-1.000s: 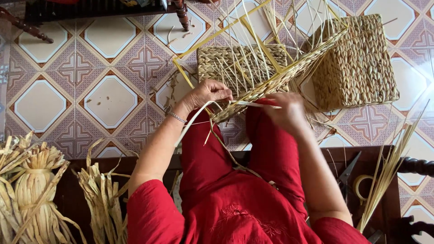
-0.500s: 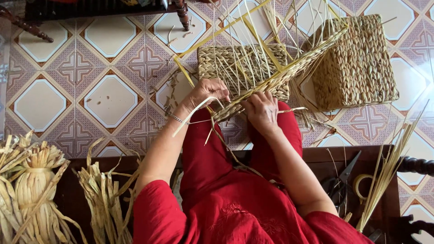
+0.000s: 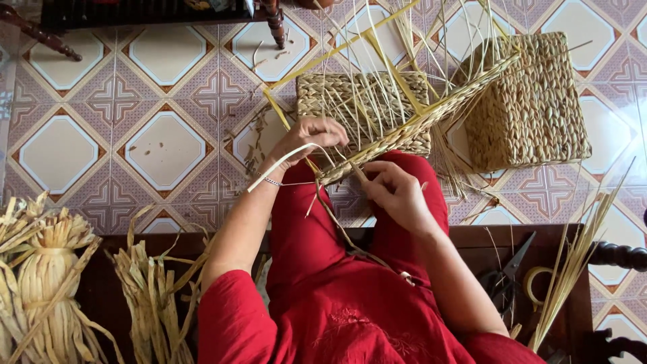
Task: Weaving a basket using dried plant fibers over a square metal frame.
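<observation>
Resting between both hands' fingers [image 3: 369, 176]: half-woven basket [image 3: 404, 131].

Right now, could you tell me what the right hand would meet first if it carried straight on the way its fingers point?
Probably the woven edge just beyond the right hand; depth unclear.

Tan woven basket [image 3: 532, 101], red trousers [image 3: 317, 256], floor tiles [image 3: 162, 145] patterned maroon-and-cream.
</observation>
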